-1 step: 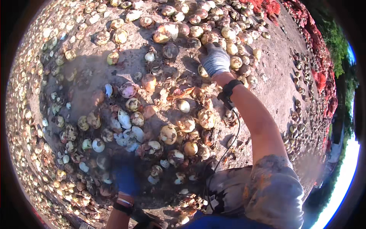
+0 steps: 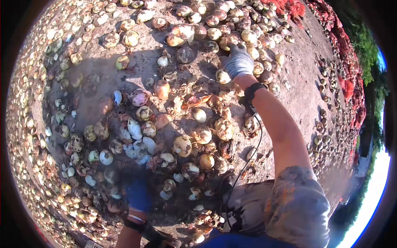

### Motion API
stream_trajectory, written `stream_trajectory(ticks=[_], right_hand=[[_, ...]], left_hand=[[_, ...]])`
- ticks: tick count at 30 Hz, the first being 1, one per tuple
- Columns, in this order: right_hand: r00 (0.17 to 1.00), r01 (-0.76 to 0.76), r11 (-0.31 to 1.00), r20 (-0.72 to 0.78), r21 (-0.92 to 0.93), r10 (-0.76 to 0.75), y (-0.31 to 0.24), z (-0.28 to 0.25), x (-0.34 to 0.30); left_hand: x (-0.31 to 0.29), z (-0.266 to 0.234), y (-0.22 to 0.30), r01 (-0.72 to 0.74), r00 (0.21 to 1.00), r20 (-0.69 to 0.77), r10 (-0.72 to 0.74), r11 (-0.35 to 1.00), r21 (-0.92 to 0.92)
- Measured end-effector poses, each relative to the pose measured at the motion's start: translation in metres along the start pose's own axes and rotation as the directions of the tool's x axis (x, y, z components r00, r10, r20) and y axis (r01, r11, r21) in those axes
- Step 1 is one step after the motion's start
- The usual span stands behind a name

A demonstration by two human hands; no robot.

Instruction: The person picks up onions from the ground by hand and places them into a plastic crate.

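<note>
My right hand [image 2: 238, 62], in a grey knit glove, reaches in at the left edge of a dense heap of onions [image 2: 249, 36]. Its fingers point down among them and the tips are hidden, so a grip cannot be made out. Close against the finger side lies a brownish onion [image 2: 227, 41], and a pale onion [image 2: 223, 76] rests just left of the wrist side. Low in the view my left hand [image 2: 137, 195], in a blue glove, is dark and blurred over shaded ground. Its fingers do not show. Near it lie a yellow onion [image 2: 206, 161] and white onion pieces [image 2: 140, 151].
Loose onions cover the soil widely on the left [image 2: 37, 103]. Dry skins [image 2: 198, 101] lie in the middle. Red net sacks [image 2: 351, 87] line the far right, with more red netting [image 2: 285, 7] at the top. A black cable [image 2: 252, 161] hangs beside my right arm.
My right hand has shifted slightly to the right, uncovering more of the pale onion beside it. My left hand stays in nearly the same place.
</note>
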State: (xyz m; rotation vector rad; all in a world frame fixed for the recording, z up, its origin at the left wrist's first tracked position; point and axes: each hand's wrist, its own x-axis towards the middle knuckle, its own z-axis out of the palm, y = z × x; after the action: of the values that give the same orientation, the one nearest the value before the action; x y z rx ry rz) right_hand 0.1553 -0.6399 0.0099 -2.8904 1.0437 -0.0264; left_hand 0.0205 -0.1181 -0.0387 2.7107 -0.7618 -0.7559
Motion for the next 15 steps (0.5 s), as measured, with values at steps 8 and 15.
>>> stream_trajectory(ticks=[8,15], right_hand=[[0.97,-0.092,0.954,0.189,-0.284,0.15,-0.001,0.012,0.075],[0.985,0.102,0.907,0.169,-0.408,-0.034,-0.008,0.031,0.096]], left_hand=[[0.016,-0.01,0.033,0.026,0.992,0.12,-0.031,0.999,0.044],[0.017,-0.002,0.038,0.014,0.991,0.134,-0.026,0.996,0.089]])
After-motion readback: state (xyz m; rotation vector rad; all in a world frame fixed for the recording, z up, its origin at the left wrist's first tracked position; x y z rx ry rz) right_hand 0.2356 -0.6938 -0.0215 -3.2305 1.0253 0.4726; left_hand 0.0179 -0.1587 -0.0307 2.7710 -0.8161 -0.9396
